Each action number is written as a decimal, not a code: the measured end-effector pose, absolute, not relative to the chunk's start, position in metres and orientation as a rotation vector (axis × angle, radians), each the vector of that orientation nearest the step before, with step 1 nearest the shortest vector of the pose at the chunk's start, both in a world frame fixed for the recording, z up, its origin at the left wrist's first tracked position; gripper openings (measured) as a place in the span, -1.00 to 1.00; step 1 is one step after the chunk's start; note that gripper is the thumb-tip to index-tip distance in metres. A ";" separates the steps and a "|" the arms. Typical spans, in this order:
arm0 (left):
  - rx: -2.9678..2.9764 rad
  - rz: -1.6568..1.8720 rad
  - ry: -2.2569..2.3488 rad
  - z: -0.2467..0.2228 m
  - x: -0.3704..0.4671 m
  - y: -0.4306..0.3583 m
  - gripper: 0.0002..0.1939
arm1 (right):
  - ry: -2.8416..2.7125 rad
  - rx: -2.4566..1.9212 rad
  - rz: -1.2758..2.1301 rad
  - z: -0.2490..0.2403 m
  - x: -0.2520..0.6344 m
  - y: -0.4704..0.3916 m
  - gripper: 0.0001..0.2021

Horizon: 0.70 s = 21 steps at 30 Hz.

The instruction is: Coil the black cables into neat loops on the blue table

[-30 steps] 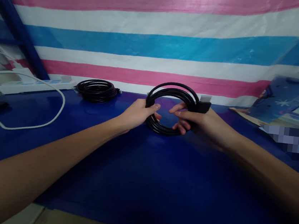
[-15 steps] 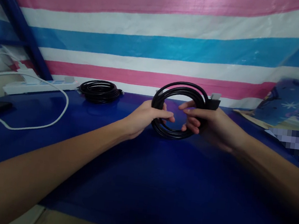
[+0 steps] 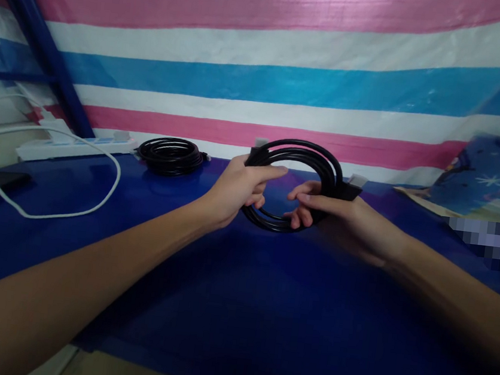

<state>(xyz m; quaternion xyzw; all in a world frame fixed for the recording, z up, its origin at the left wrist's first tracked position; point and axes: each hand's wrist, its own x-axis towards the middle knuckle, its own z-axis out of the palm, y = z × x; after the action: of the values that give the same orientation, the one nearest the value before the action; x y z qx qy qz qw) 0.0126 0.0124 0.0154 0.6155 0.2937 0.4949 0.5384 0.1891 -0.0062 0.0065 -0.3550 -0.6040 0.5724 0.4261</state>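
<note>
A black cable (image 3: pixel 297 155) wound into a round coil is held up above the blue table by both hands. My left hand (image 3: pixel 243 190) grips the left side of the coil, its thumb laid across the loops. On the right side, my right hand (image 3: pixel 335 212) is wrapped round the coil, thumb and fingertips reaching into the ring. One rectangular plug (image 3: pixel 352 190) with a pale cover sticks out above my right hand. Another plug (image 3: pixel 258 148), also pale-tipped, rises beside my left thumb.
A second coiled black cable (image 3: pixel 171 155) lies on the blue table (image 3: pixel 236 306) at the back left. Behind it on the left are a white power strip (image 3: pixel 78 147) and a looping white cord (image 3: pixel 118 178). A blue printed package (image 3: pixel 481 175) stands at the right.
My left hand has shifted slightly left and up on the coil, and its plug shows more clearly. The right-hand plug tilts further to the right. The view has moved slightly.
</note>
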 end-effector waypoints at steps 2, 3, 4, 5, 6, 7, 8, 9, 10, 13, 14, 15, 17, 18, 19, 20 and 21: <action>1.603 1.153 0.688 0.013 0.011 0.016 -0.71 | -1.475 -0.895 1.327 0.008 0.191 -0.004 -0.95; 1.669 1.155 0.698 0.011 0.010 0.018 -0.75 | -1.476 -0.907 1.248 0.008 0.192 -0.003 -0.95; 1.727 1.162 0.718 0.009 0.009 0.020 -0.79 | -1.495 -0.923 1.158 0.009 0.194 -0.001 -0.95; 1.770 1.169 0.741 0.006 0.008 0.023 -0.81 | -1.532 -0.944 1.064 0.009 0.196 0.000 -0.94; 1.795 1.165 0.762 0.004 0.007 0.027 -0.82 | -1.583 -0.970 0.976 0.010 0.198 0.002 -0.93; 1.809 1.146 0.774 0.001 0.006 0.030 -0.82 | -1.633 -1.003 0.904 0.009 0.201 0.004 -0.93; 1.821 1.114 0.777 -0.001 0.005 0.033 -0.82 | -1.673 -1.034 0.857 0.009 0.202 0.005 -0.93; 1.834 1.070 0.777 -0.003 0.004 0.035 -0.82 | -1.697 -1.060 0.840 0.007 0.204 0.006 -0.93; 1.852 1.016 0.775 -0.005 0.003 0.037 -0.82 | -1.703 -1.076 0.850 0.006 0.205 0.008 -0.92; 1.896 0.846 0.755 -0.009 0.002 0.041 -0.82 | -1.613 -1.047 0.990 0.000 0.207 0.012 -0.93; 1.895 0.807 0.743 -0.010 0.002 0.042 -0.83 | -1.562 -1.030 1.051 -0.002 0.208 0.014 -0.94; 1.889 0.784 0.734 -0.011 0.002 0.043 -0.83 | -1.511 -1.016 1.110 -0.003 0.208 0.015 -0.94; 1.883 0.765 0.733 -0.012 0.003 0.043 -0.83 | -1.436 -1.004 1.202 -0.005 0.209 0.016 -0.94; 1.889 0.756 0.742 -0.012 0.004 0.043 -0.82 | -1.414 -1.002 1.233 -0.005 0.210 0.016 -0.94; 1.903 0.742 0.754 -0.011 0.004 0.042 -0.82 | -1.400 -1.001 1.253 -0.005 0.210 0.016 -0.94; 1.914 0.734 0.764 -0.011 0.005 0.041 -0.82 | -1.386 -1.001 1.260 -0.005 0.210 0.015 -0.94; 1.909 0.742 0.771 -0.010 0.006 0.039 -0.82 | -1.375 -1.004 1.258 -0.005 0.209 0.014 -0.94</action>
<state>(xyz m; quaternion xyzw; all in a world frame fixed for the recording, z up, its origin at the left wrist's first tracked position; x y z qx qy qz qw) 0.0059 0.0388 -0.0101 0.7750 0.3131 0.3015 0.4587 0.2091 0.0143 -0.0055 -0.4133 -0.5662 0.5181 0.4900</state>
